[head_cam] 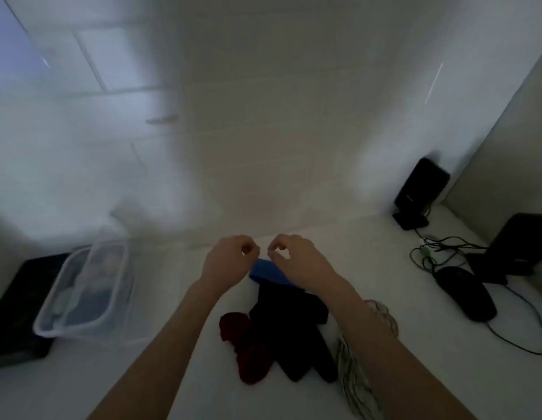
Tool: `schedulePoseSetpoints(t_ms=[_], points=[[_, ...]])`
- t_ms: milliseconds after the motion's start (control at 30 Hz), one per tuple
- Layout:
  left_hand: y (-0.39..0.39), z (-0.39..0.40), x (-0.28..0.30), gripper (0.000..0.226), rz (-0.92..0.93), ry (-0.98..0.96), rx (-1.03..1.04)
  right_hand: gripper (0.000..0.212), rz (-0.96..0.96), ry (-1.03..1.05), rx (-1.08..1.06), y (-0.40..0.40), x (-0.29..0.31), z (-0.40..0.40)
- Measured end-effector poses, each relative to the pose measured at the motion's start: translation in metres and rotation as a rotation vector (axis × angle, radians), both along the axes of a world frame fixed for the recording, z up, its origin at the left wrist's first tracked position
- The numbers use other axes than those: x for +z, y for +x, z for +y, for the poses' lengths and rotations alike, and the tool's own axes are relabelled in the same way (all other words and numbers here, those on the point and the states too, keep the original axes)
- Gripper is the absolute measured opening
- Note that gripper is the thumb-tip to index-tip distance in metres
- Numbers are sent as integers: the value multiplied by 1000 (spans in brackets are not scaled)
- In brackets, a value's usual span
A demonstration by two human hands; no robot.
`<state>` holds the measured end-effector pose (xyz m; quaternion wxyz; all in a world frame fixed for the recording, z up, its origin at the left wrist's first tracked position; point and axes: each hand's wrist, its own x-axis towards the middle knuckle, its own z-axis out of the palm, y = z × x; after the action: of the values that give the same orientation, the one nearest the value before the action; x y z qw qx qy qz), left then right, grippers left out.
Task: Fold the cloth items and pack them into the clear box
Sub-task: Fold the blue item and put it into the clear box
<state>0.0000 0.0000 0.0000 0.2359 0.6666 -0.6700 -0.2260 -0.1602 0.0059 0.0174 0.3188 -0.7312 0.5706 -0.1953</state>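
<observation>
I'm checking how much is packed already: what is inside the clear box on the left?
The clear box holds some bluish-grey and pale contents, too blurred to identify. Its far end rests on a black flat object, whose covered part stays hidden.

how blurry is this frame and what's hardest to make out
Head view: dim and soft with motion smear; the clear box at left is streaked, its contents unreadable. Both hands, left hand and right hand, are fairly sharp, though whether they hold anything is unclear. The dark cloth loses detail in low light; wide-angle bending at the edges.
</observation>
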Motion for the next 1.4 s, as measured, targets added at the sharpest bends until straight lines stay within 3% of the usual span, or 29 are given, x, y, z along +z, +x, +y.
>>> schedulePoseSetpoints(t_ms=[167, 300, 433, 567, 700, 800, 867, 1000, 1133, 1267, 1400], points=[[-4, -8, -60, 9, 39, -221, 52, 32, 210, -79, 29, 5, -72, 5], [7, -2, -88, 5, 81, -354, 77, 32, 240, -288, -66, 14, -103, 17], [16, 9, -66, 8, -14, -506, 36, 32, 232, -360, -95, 18, -109, 23], [33, 51, -38, 11, -116, -724, 267, 31, 171, -281, -126, 15, -103, 42], [68, 89, -55, 27, -327, -651, 368, 31, 192, -326, -156, 26, -87, 68], [89, 102, -65, 39, -351, -582, 395, 31, 198, -461, -99, 52, -72, 102], [96, 108, -70, 42, -351, -543, 392, 36, 284, -447, 18, 68, -73, 127], [100, 122, -79, 40, -395, -537, 323, 46, 502, -350, 65, 71, -91, 146], [98, 133, -87, 33, -507, -651, 264, 44, 540, -375, -71, 53, -99, 143], [94, 147, -89, 24, -452, -746, 244, 40, 496, -352, -155, 36, -102, 139], [89, 159, -93, 16, -385, -800, 193, 32, 336, -378, -213, 33, -103, 134]])
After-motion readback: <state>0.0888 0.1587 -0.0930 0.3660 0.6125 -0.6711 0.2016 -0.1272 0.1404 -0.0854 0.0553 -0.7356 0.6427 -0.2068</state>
